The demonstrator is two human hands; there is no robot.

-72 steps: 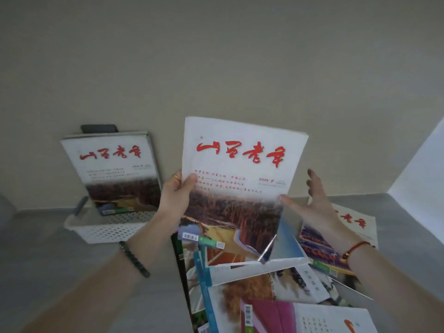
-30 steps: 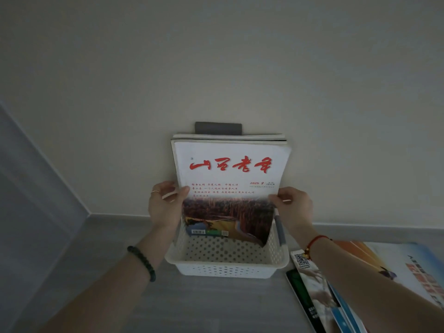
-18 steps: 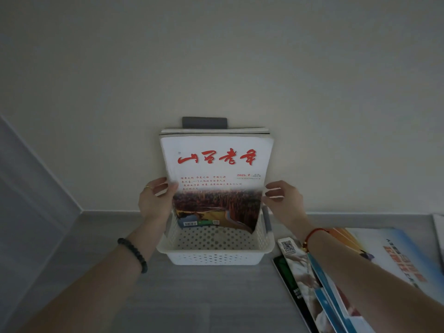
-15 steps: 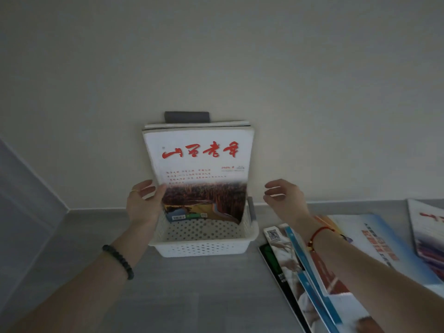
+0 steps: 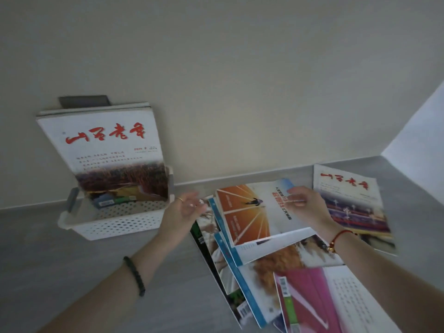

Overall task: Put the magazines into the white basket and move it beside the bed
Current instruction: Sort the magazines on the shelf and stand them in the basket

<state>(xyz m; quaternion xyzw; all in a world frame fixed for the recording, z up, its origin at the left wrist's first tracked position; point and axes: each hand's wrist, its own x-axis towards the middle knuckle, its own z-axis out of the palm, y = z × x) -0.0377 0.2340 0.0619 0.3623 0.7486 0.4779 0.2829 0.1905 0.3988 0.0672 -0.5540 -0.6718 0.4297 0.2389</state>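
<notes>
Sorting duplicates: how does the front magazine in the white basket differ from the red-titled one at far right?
The red-titled white magazine in the white plastic basket stands on edge; the matching white magazine at far right lies flat on the grey floor. The basket copy's photo is brown; the floor copy's is blue and red. Same red title.

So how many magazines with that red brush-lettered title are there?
2. The standing copy is at the front of the white basket; the flat copy lies on the floor, right of the orange magazine. More may be hidden behind the standing one.
</notes>
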